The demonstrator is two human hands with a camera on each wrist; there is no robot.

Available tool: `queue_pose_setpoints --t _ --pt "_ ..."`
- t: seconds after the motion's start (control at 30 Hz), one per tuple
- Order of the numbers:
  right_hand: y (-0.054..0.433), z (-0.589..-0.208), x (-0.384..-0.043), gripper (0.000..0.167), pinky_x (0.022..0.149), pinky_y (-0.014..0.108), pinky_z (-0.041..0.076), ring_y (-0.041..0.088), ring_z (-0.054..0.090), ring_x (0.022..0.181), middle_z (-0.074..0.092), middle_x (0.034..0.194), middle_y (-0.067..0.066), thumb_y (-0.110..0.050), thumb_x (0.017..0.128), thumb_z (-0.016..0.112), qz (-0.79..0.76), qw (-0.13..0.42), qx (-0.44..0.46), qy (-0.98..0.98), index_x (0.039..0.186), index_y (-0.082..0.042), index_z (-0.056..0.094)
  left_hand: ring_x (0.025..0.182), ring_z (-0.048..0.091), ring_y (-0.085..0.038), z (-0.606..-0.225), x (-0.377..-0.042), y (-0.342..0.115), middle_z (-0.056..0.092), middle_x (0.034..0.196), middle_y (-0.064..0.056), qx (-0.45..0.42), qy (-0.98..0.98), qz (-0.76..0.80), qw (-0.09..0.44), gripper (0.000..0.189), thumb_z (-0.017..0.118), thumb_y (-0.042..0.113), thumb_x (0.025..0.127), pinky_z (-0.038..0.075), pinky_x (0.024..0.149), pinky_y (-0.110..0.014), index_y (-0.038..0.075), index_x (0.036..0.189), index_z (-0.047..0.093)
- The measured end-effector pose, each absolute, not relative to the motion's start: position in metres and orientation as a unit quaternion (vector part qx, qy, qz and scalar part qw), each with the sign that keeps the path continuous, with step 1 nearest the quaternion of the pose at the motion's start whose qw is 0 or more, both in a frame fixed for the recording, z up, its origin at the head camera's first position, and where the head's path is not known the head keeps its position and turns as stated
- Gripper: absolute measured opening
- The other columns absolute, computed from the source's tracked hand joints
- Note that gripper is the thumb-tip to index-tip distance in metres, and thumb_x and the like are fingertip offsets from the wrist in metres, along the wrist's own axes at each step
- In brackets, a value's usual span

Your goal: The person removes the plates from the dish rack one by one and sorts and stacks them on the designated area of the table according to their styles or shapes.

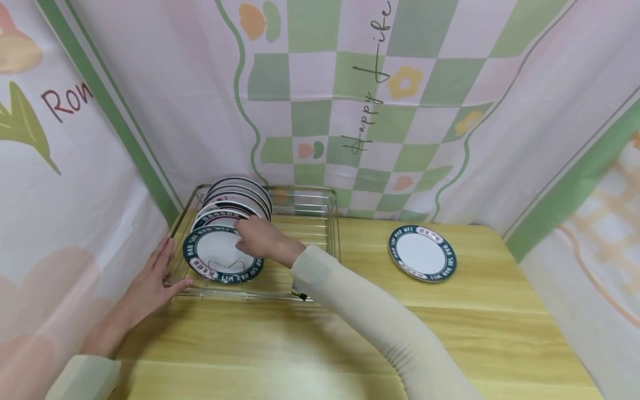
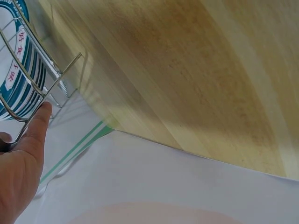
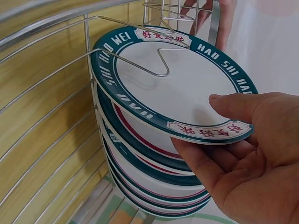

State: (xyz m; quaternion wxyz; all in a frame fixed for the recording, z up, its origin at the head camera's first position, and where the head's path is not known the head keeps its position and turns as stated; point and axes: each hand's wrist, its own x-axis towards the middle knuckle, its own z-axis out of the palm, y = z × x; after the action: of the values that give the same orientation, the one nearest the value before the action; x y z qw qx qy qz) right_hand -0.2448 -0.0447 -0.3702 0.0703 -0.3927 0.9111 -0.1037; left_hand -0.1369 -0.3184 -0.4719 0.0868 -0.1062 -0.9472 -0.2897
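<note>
In the head view, my right hand (image 1: pixel 265 239) holds the right edge of a white plate (image 1: pixel 220 250) with a dark green lettered rim. This plate is the front one in a row standing in a metal wire dish rack (image 1: pixel 320 190). In the right wrist view, the thumb lies on the plate's face (image 3: pixel 173 84) and the fingers are under its edge. Several more plates (image 3: pixel 154 182) stand behind it. My left hand (image 1: pixel 150 283) holds the rack's front left corner, its thumb (image 2: pixel 39 121) against the wire in the left wrist view.
Right of the rack, another green-rimmed plate (image 1: pixel 424 253) lies flat on the wooden table (image 1: pixel 380 339). A patterned cloth (image 1: pixel 315 72) hangs behind the table, with more cloth at both sides. The rack's right part shows bare wires.
</note>
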Motion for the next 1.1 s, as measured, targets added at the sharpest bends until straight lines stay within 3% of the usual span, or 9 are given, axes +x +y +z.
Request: queue_pose_setpoints --t 0.37,0.7,1.1 --pt "-0.046 -0.374 -0.237 0.016 0.077 0.028 0.059 0.015 0.063 0.080 0.074 0.098 0.006 -0.016 0.106 0.065 -0.094 0.077 -0.413 0.903 0.109 -0.003 0.072 0.147 0.023 -0.067 -0.470 -0.136 -0.319 -0.005 0.177 -0.019 -0.100 -0.948 -0.291 0.078 0.118 0.080 0.040 0.094 0.024 0.112 -0.084 0.009 0.170 -0.004" --pt "-0.048 -0.380 -0.232 0.014 0.080 0.028 0.059 0.016 0.068 0.085 0.077 0.098 0.004 -0.016 0.104 0.069 -0.082 0.053 -0.430 0.898 0.106 -0.004 0.075 0.147 0.022 -0.066 -0.470 -0.137 -0.320 -0.003 0.176 -0.022 -0.101 -0.947 -0.295 0.076 0.118 0.080 0.039 0.095 0.023 0.114 -0.083 0.009 0.170 -0.006" --pt "-0.043 -0.381 -0.232 0.013 0.075 0.027 0.059 0.016 0.068 0.080 0.075 0.092 0.005 -0.015 0.105 0.067 -0.099 0.049 -0.435 0.894 0.103 -0.004 0.074 0.146 0.024 -0.066 -0.472 -0.137 -0.320 -0.001 0.175 -0.025 -0.102 -0.945 -0.300 0.080 0.119 0.080 0.039 0.094 0.024 0.115 -0.082 0.012 0.170 -0.008"
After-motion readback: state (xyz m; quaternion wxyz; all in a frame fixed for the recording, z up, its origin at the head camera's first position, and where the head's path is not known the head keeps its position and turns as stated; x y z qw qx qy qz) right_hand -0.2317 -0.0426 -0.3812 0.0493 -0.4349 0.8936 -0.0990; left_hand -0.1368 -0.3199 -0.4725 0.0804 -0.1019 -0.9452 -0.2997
